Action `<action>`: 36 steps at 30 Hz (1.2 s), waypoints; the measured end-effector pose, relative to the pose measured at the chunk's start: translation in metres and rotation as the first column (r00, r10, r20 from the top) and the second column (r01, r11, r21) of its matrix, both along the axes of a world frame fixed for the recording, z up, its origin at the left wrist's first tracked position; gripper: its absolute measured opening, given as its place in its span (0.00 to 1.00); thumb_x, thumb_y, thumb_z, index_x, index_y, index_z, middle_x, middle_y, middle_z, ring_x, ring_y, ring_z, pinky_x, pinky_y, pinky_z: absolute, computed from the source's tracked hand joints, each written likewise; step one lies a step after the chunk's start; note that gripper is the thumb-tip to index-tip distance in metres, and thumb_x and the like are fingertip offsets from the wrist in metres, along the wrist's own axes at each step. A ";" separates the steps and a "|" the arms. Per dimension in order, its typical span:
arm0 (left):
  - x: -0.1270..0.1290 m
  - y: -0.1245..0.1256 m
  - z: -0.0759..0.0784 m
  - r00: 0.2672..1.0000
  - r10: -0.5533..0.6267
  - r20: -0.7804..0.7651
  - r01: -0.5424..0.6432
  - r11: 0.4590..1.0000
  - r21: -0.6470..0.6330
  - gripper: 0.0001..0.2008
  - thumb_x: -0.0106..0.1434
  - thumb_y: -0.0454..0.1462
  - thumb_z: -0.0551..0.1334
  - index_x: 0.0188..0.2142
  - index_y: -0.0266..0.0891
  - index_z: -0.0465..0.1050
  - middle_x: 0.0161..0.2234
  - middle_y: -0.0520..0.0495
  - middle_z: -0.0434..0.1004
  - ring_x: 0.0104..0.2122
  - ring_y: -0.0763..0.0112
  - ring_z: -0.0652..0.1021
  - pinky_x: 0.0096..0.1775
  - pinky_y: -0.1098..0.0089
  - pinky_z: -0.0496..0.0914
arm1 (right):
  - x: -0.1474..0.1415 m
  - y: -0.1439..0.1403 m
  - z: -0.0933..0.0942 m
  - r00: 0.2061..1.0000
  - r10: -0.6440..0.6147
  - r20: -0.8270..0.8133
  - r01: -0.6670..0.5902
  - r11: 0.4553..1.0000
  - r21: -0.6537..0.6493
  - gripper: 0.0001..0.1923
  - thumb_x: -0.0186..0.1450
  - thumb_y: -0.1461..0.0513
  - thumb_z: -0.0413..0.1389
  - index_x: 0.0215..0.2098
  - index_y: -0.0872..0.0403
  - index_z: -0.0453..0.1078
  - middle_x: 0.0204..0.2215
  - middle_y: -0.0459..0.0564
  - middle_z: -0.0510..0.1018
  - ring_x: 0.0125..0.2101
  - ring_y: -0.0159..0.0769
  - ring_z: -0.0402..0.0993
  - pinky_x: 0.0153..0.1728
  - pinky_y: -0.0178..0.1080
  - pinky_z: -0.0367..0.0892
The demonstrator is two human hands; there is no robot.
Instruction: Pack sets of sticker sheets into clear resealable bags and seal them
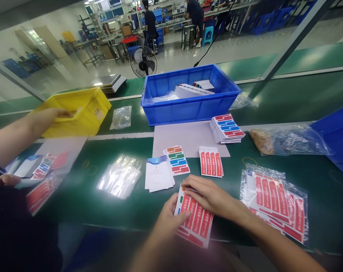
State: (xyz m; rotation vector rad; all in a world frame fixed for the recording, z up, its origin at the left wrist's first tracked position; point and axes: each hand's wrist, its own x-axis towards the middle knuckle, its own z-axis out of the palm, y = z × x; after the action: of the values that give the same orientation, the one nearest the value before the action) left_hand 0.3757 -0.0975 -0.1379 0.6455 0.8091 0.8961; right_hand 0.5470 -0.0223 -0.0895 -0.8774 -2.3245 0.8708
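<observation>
My left hand [174, 215] grips the left side of a set of sticker sheets [196, 223], thumb on top. The top sheet is red with white lettering; a sheet with green and blue patches peeks out at its upper left edge. My right hand [202, 192] closes on the upper edge of the same set. Just beyond lie white booklets [157, 173] with a blue header, multicoloured sticker sheets [177, 160] and a small pile of red sticker sheets [211, 162]. To the right are clear bags packed with red sheets [276, 200].
A blue bin [188, 109] stands behind, beside a stack of multicoloured sheets [228, 128]. Empty clear bags [120, 175] lie left of the booklets. At far left a co-worker's arm [21, 132] reaches into a yellow bin [100, 109]. A bagged bundle [290, 139] rests at right.
</observation>
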 end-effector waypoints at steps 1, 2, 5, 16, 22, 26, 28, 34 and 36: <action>-0.002 0.001 0.004 0.998 -0.018 -0.058 0.019 1.000 0.013 0.18 0.58 0.39 0.67 0.46 0.36 0.68 0.38 0.44 0.76 0.34 0.69 0.76 0.39 0.70 0.69 | 0.001 0.000 -0.003 0.999 -0.030 -0.040 0.031 0.999 0.030 0.08 0.70 0.66 0.47 0.45 0.54 0.64 0.38 0.50 0.73 0.38 0.33 0.71 0.38 0.38 0.69; -0.004 0.002 0.008 0.992 -0.034 -0.121 0.037 0.999 0.030 0.16 0.59 0.39 0.66 0.45 0.36 0.69 0.38 0.44 0.76 0.35 0.68 0.75 0.39 0.70 0.69 | 0.004 -0.001 -0.004 0.994 -0.069 -0.085 0.074 0.996 0.058 0.08 0.70 0.66 0.47 0.46 0.53 0.64 0.39 0.51 0.73 0.39 0.33 0.71 0.39 0.38 0.69; -0.014 0.008 0.026 0.922 -0.065 -0.382 0.125 0.983 0.136 0.13 0.62 0.41 0.62 0.44 0.37 0.71 0.39 0.44 0.77 0.36 0.67 0.75 0.39 0.71 0.68 | 0.019 -0.004 -0.006 0.956 -0.223 -0.193 0.241 0.967 0.079 0.08 0.69 0.67 0.48 0.45 0.52 0.65 0.40 0.50 0.74 0.42 0.34 0.72 0.42 0.38 0.69; -0.025 0.019 0.040 0.678 -0.028 -0.735 0.355 0.887 0.294 0.14 0.67 0.41 0.56 0.49 0.43 0.73 0.39 0.50 0.79 0.34 0.70 0.76 0.39 0.75 0.66 | 0.029 -0.026 -0.017 0.935 -0.293 -0.200 0.328 0.928 0.175 0.13 0.65 0.64 0.57 0.48 0.51 0.65 0.40 0.51 0.71 0.42 0.37 0.69 0.41 0.42 0.69; -0.023 0.022 0.050 0.666 -0.007 -0.746 0.396 0.851 0.345 0.15 0.68 0.38 0.55 0.50 0.42 0.74 0.42 0.49 0.79 0.35 0.70 0.77 0.39 0.76 0.66 | 0.021 -0.030 -0.014 0.924 -0.277 -0.264 0.332 0.923 0.194 0.14 0.65 0.67 0.55 0.48 0.51 0.62 0.41 0.53 0.70 0.43 0.38 0.68 0.41 0.42 0.69; -0.021 0.022 0.052 0.701 0.004 -0.713 0.405 0.821 0.403 0.16 0.67 0.35 0.55 0.52 0.42 0.73 0.45 0.48 0.78 0.39 0.69 0.77 0.42 0.75 0.67 | 0.018 -0.036 -0.014 0.906 -0.286 -0.313 0.378 0.879 0.290 0.14 0.64 0.70 0.55 0.46 0.53 0.64 0.39 0.52 0.69 0.41 0.37 0.67 0.40 0.42 0.69; -0.018 0.021 0.051 0.710 0.001 -0.704 0.420 0.802 0.424 0.16 0.67 0.34 0.55 0.52 0.44 0.72 0.45 0.50 0.78 0.39 0.71 0.77 0.42 0.75 0.68 | 0.016 -0.038 -0.015 0.909 -0.272 -0.315 0.372 0.871 0.321 0.13 0.63 0.72 0.55 0.45 0.55 0.66 0.39 0.52 0.69 0.41 0.36 0.66 0.41 0.42 0.68; -0.012 0.020 0.051 0.662 0.028 -0.749 0.431 0.804 0.410 0.15 0.67 0.35 0.54 0.51 0.48 0.72 0.42 0.54 0.78 0.33 0.78 0.75 0.38 0.80 0.67 | 0.014 -0.039 -0.018 0.889 -0.320 -0.327 0.429 0.832 0.352 0.11 0.62 0.74 0.55 0.42 0.58 0.67 0.40 0.54 0.67 0.42 0.36 0.65 0.42 0.41 0.66; -0.011 0.018 0.051 0.651 0.024 -0.758 0.430 0.812 0.395 0.15 0.68 0.35 0.54 0.52 0.47 0.71 0.41 0.54 0.79 0.31 0.78 0.74 0.36 0.79 0.66 | 0.014 -0.040 -0.018 0.883 -0.333 -0.331 0.445 0.819 0.363 0.09 0.62 0.73 0.55 0.40 0.59 0.67 0.40 0.54 0.67 0.42 0.36 0.65 0.42 0.41 0.66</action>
State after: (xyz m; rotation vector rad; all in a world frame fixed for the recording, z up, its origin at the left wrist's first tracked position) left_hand 0.3647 -0.0793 -0.0874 1.6728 1.1708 0.6155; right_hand 0.5608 -0.0623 -0.1076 -0.9371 -1.8991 0.2541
